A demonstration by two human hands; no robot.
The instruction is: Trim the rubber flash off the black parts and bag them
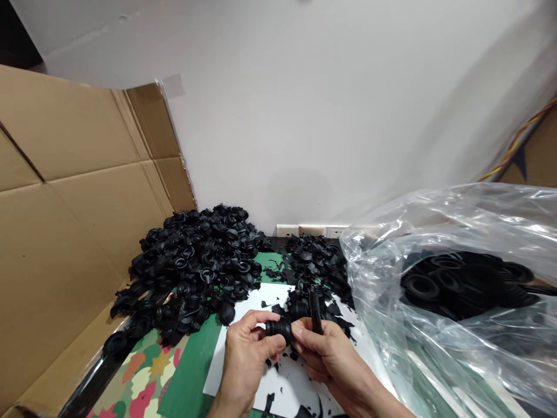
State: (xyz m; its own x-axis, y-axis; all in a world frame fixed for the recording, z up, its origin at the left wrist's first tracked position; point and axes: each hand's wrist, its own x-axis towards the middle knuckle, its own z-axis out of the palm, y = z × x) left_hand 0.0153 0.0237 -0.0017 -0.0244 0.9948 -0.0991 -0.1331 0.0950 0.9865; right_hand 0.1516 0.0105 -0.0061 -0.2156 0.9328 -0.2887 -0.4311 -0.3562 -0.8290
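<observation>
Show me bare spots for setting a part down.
Bare: the green mat between the patterned sheet and white paper, plus the sheet's near part. Crowded: the back, heaped with black ribbed parts; the right, under the clear plastic bag.

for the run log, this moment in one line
left hand: holds black part | right hand: touches part, holds slim object | black pile: left
</observation>
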